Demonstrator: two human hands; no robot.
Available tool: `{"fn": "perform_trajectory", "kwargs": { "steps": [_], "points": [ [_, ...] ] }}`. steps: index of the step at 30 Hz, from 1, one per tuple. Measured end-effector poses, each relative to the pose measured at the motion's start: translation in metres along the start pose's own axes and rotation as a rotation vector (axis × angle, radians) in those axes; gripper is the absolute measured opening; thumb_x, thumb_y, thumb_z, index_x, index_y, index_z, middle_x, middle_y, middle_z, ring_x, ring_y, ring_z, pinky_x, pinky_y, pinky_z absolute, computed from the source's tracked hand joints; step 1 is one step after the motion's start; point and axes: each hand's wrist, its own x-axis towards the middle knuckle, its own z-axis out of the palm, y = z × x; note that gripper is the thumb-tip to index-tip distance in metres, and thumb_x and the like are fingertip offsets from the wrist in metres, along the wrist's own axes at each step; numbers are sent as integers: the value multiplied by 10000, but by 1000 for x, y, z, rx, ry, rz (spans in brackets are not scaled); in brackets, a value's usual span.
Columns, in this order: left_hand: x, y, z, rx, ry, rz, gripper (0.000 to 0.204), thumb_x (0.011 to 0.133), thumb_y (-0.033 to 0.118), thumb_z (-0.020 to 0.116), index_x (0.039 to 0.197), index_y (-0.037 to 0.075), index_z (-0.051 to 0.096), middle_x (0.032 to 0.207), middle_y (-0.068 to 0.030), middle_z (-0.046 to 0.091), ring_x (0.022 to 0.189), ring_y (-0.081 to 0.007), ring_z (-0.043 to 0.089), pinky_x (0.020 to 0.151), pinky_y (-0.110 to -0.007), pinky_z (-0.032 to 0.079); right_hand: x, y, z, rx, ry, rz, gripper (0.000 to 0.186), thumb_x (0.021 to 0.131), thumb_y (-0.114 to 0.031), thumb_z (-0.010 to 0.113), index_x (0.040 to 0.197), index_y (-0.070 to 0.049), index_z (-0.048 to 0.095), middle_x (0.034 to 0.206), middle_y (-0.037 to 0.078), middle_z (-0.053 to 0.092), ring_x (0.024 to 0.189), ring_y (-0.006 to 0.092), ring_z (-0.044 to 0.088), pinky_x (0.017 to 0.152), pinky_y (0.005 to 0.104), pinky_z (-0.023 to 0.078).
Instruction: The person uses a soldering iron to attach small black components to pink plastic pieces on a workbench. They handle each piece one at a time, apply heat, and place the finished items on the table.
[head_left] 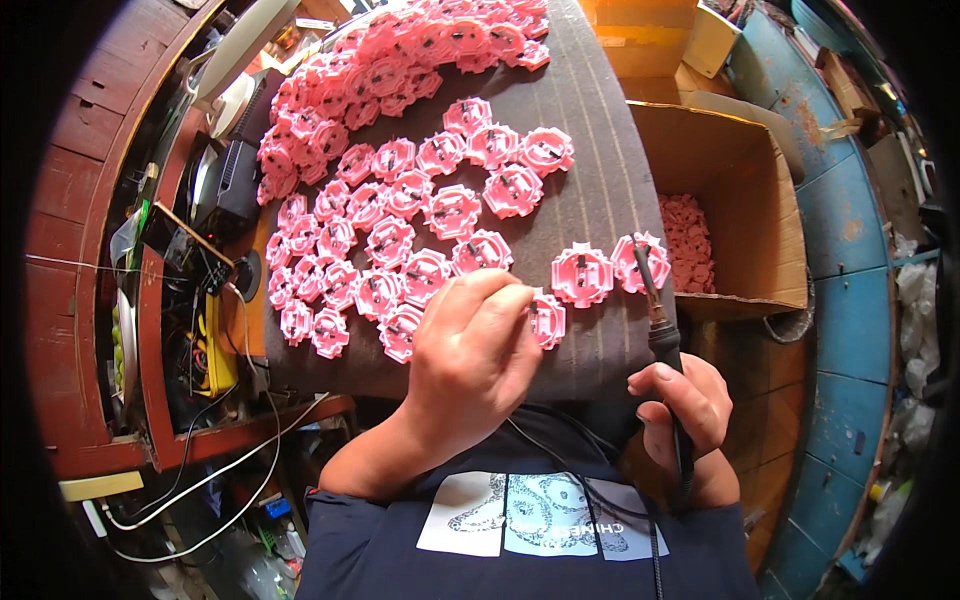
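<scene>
My left hand (470, 350) is closed in a pinch at the middle of the grey mat, over a pink plastic piece (548, 320) that it partly covers; what sits between the fingertips is hidden. My right hand (690, 410) grips a soldering iron (666, 340) with a black handle, its metal tip pointing up over the rightmost pink piece (626, 268) at the mat's right edge. Another pink piece (582, 275) lies just left of that one. More pink pieces (450, 210) with small dark parts in their middles are spread over the mat (590, 160) beyond my left hand.
A dense heap of pink pieces (390, 75) covers the mat's far end. An open cardboard box (740, 160) holding pink parts stands to the right, beside blue panels (840, 330). On the left are cluttered red shelves (90, 330), black electronic boxes (225, 185) and cables.
</scene>
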Motion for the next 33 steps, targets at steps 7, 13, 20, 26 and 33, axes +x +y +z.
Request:
{"fn": "perform_trajectory", "kwargs": {
  "steps": [7,13,20,26,33],
  "points": [
    [-39,-3,3,-192,-123,-135,406,821,-106,725,1208,-2,663,1182,-187,646,904,-351,721,752,-420,600,17,6,49,112,25,-101,372,888,1,797,1220,0,630,896,159,703,681,303,695,589,398,559],
    [-38,-13,8,-205,-140,-62,346,837,-42,823,1166,10,726,1120,-158,668,887,-306,718,742,-388,595,19,4,62,131,-27,-58,453,906,-13,787,1275,-14,524,1006,212,712,791,365,728,677,449,594],
    [-36,-13,15,-199,-50,-54,222,860,52,817,1068,47,740,1002,-104,679,786,-274,722,658,-388,582,17,2,68,128,7,-17,448,891,46,765,1266,-6,526,1020,219,710,797,363,724,671,441,596],
    [-37,-11,21,-170,-16,-76,252,819,34,816,1058,57,739,986,-91,669,769,-276,707,650,-395,573,24,0,70,130,34,-114,478,867,74,767,1273,-14,529,1020,205,718,783,365,731,694,442,610],
    [-37,-12,21,-179,10,-46,293,782,19,821,1062,50,741,984,-85,681,815,-292,707,679,-402,578,32,4,78,51,26,-56,555,815,121,758,1314,18,538,1023,190,677,677,328,598,557,433,480]
  ]
}}
